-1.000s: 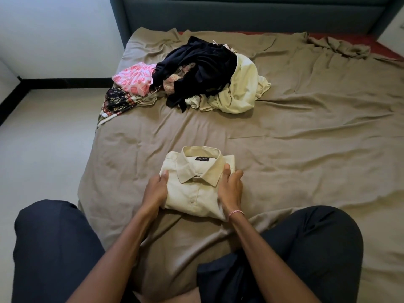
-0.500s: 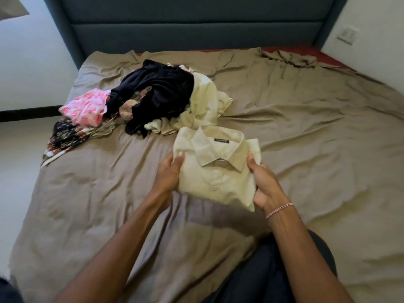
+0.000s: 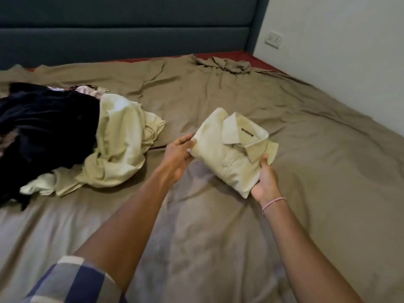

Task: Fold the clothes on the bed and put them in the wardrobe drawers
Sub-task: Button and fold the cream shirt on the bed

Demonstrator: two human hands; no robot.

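The heap of loose clothes at 9 o'clock is being cut off by the left border, so only part of the black crumpled garment (image 3: 48, 127) is showing. Some pinkish patterned cloth behind it is too hidden to identify. A pale yellow-green unfolded shirt (image 3: 122, 145) is spilling out of the heap toward the middle of the wrinkled olive-brown bed sheet (image 3: 306, 171). At 6 o'clock both forearms are leaving the picture, and at 7 o'clock a blue and white checked sleeve (image 3: 72, 281) is being cropped. The neatly folded pale yellow-green collared shirt (image 3: 231, 154) is sitting just right of the centre, with its collar pointing toward 1 o'clock, and it is being held between both hands. The left hand (image 3: 178, 149) is gripping the shirt's edge at its 9 o'clock, and the fingertips are partly going behind the cloth. The right hand (image 3: 265, 182), which is wearing a thin pink thread bracelet (image 3: 273, 202), is gripping the shirt at its 4 o'clock, with the thumb pressing on top beside the collar and the fingers hiding underneath. A shadow is lying on the sheet below the shirt, so it is appearing lifted. A white wall socket (image 3: 273, 40) is showing at 1 o'clock, beside the dark teal padded headboard (image 3: 131, 29).
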